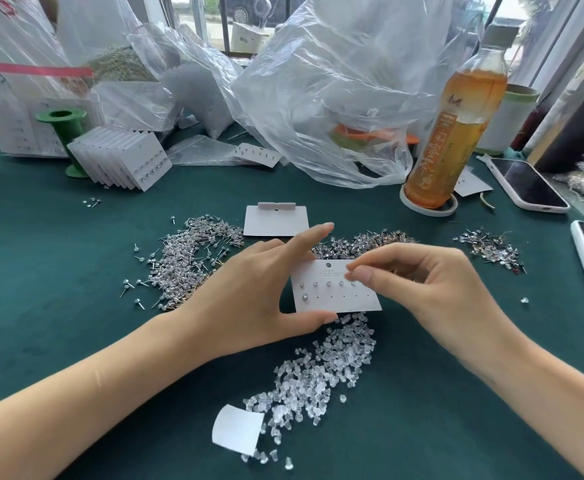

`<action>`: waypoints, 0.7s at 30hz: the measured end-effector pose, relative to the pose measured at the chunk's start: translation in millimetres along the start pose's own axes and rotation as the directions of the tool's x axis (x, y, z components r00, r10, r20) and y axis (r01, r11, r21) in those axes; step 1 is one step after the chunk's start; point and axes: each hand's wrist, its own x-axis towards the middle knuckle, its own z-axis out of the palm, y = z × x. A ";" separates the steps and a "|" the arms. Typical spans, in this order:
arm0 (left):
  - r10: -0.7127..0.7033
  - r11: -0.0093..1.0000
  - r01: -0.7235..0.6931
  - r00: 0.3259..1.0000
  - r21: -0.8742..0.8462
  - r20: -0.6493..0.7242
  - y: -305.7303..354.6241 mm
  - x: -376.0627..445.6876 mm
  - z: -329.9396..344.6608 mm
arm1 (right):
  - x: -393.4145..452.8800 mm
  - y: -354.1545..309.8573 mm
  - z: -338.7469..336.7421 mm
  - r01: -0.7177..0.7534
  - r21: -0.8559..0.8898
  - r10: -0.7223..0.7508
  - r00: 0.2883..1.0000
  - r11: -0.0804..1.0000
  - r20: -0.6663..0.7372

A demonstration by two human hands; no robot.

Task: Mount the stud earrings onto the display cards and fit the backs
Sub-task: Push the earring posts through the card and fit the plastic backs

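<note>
left hand (256, 299) holds the display card (335, 289) by its left edge, thumb under the bottom edge and index finger stretched along the top, so the card is braced flat and face-up above the green table (58, 271) with the hole rows exposed. right hand (418, 282) has thumb and index pinched together at the card's top right, over the end of the upper row; whatever is in the pinch is too small to make out, my guess is a stud going into the next hole. upper row looks filled with about five studs, lower row has one at the far left and the rest are bare holes, so this card is roughly half mounted, and i can't see if any backs are fitted since the rear is hidden. supplies are staged in reach: loose stud earrings (193, 258) heaped just left and behind the card, clear backs (318, 372) spilled right below it, a blank card (276, 221) just behind, finished cards (124, 157) fanned at back left. bottle (457, 126) and phone (526, 185) sit far right, clear of the work.
</note>
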 end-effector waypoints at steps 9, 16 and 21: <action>0.055 0.997 -0.057 0.998 -0.044 -0.035 7.5 -0.8 0.5 | -2.4 -0.9 18.5 -0.144 -0.058 0.146 0.989 0.988 0.032; 0.049 0.997 -0.051 0.998 -0.053 -0.035 7.9 -1.3 -0.1 | -3.5 -3.5 21.9 -0.181 -0.009 0.181 0.982 0.983 0.056; 0.056 0.996 -0.059 0.997 -0.064 -0.052 9.2 -1.7 -0.6 | -2.7 -3.1 24.4 -0.193 0.025 0.191 0.979 0.981 0.067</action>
